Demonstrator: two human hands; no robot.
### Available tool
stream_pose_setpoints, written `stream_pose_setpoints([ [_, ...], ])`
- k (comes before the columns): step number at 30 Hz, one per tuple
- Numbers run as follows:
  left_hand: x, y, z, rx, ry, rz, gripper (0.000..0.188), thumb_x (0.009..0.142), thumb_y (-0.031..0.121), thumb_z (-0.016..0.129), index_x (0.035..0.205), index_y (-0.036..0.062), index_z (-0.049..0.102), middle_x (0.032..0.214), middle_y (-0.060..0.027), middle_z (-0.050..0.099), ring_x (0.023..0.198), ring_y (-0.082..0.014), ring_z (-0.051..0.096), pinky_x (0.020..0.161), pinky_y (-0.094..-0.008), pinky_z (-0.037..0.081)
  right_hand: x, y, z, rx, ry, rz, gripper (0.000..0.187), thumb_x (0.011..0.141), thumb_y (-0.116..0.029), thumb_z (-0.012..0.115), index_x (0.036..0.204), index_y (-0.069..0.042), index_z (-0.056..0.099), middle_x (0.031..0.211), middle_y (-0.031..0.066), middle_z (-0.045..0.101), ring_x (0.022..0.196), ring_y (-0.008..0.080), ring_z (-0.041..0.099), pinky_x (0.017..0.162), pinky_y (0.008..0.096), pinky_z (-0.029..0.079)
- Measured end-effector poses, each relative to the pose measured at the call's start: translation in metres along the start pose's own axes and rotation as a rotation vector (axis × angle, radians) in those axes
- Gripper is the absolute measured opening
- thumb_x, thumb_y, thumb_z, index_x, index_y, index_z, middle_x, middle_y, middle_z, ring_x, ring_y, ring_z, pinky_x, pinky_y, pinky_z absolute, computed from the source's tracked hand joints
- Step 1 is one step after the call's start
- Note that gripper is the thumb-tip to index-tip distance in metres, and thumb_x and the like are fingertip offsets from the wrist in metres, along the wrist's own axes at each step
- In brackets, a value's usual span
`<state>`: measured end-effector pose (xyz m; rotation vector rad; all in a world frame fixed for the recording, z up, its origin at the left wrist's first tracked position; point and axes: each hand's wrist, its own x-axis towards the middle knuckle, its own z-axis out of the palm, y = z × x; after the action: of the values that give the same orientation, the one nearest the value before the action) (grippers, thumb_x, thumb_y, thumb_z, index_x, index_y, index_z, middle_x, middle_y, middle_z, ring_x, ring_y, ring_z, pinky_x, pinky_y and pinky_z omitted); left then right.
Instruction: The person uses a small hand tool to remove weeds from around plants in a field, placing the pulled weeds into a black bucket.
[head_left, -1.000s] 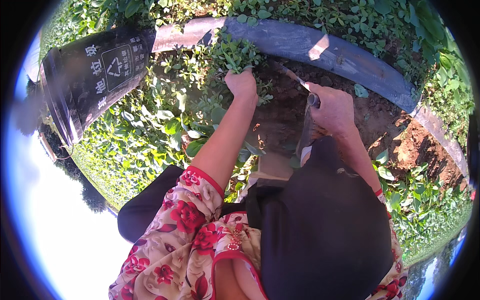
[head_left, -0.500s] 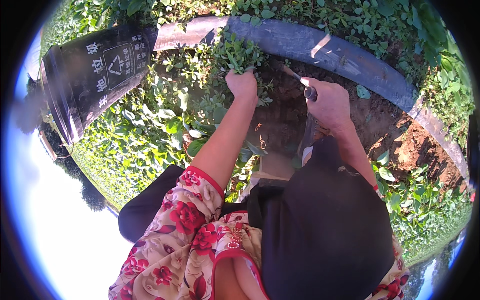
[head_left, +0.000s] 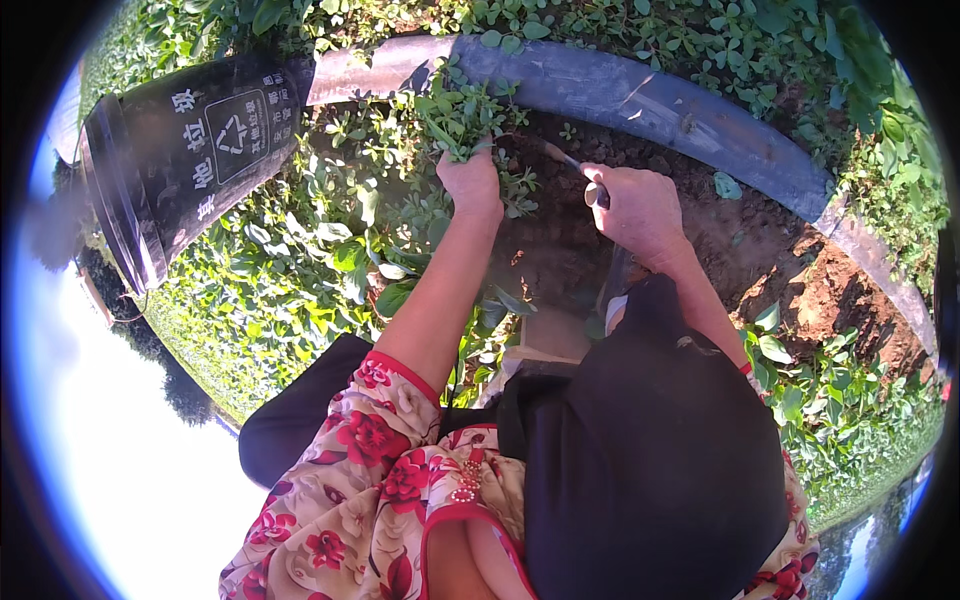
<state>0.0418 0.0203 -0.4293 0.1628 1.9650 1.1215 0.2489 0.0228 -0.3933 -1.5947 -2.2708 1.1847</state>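
Note:
My left hand (head_left: pixel 472 184) is closed round a bunch of leafy green plants (head_left: pixel 455 118), whose stems stick out past the fingers. Low growth with small leaves surrounds that fist on its left and far sides. To the right, my right hand (head_left: pixel 642 210) grips a hand tool (head_left: pixel 571 161) with a dark rounded handle and a narrow metal shank. The tool's brownish tip points left, close to the bare soil (head_left: pixel 560 225) beside the plants. Whether the tip touches the soil, I cannot tell; its exact shape is unclear too.
A dark strip of sheeting (head_left: pixel 640 95) curves along the far side. At the left a black bin (head_left: pixel 190 160) lies on its side on the foliage. My dark-clothed knee (head_left: pixel 660 440) rises at the near right. Broad-leaved plants (head_left: pixel 320 260) grow at the left.
My left hand has shifted left and slightly nearer with the bunch. The right hand and its tool have moved left, bringing the tip closer to the plants.

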Motion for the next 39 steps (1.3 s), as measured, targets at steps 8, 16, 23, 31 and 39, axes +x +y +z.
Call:
stream_pose_setpoints([
  [8,0.013,0.012,-0.022,-0.064,0.121,0.002,0.037,0.085,0.008,0.068,0.118,0.0004,0.055,0.104,-0.0117,0.061,0.079,-0.0241,0.063,0.06,-0.0415,0.054,-0.02,-0.004,-0.032,0.085,0.116,0.04,0.03,0.073,-0.009,0.064,0.102,-0.013,0.07,0.083,0.012,0.068,0.073,0.0318,0.066,0.065,0.0402,0.052],
  [16,0.014,0.019,-0.023,0.004,0.179,0.051,0.04,0.086,0.006,0.066,0.124,-0.0013,0.054,0.116,-0.0084,0.06,0.094,-0.0199,0.061,0.079,-0.0359,0.053,0.026,0.001,-0.005,0.043,0.041,-0.062,0.032,0.07,-0.008,0.064,0.101,-0.015,0.07,0.079,0.0127,0.067,0.071,0.0316,0.065,0.063,0.0401,0.052],
  [23,0.019,0.021,-0.04,0.063,0.147,0.059,0.03,0.086,0.003,0.063,0.116,-0.0019,0.06,0.107,-0.0058,0.064,0.09,-0.0162,0.058,0.081,-0.0326,0.047,-0.011,0.01,-0.035,0.047,0.019,-0.023,0.028,0.074,-0.013,0.062,0.101,-0.016,0.07,0.075,0.0077,0.068,0.07,0.0287,0.065,0.064,0.0416,0.05],
  [31,0.011,0.013,-0.043,0.135,0.181,0.027,0.03,0.085,0.001,0.061,0.115,-0.0035,0.058,0.105,-0.0086,0.063,0.09,-0.017,0.058,0.082,-0.0317,0.045,0.046,0.003,0.039,0.31,0.08,-0.214,0.028,0.069,-0.008,0.064,0.096,-0.013,0.072,0.073,0.0142,0.065,0.068,0.0326,0.065,0.06,0.0391,0.052],
  [39,0.023,0.001,-0.047,0.401,0.004,0.181,0.066,0.076,0.033,0.075,0.123,-0.0072,0.05,0.124,-0.0254,0.047,0.109,-0.0315,0.049,0.095,-0.0407,0.04,0.043,-0.022,0.056,0.135,0.079,-0.318,0.032,0.072,-0.015,0.064,0.103,-0.01,0.066,0.077,0.0128,0.067,0.068,0.032,0.066,0.062,0.0421,0.053],
])
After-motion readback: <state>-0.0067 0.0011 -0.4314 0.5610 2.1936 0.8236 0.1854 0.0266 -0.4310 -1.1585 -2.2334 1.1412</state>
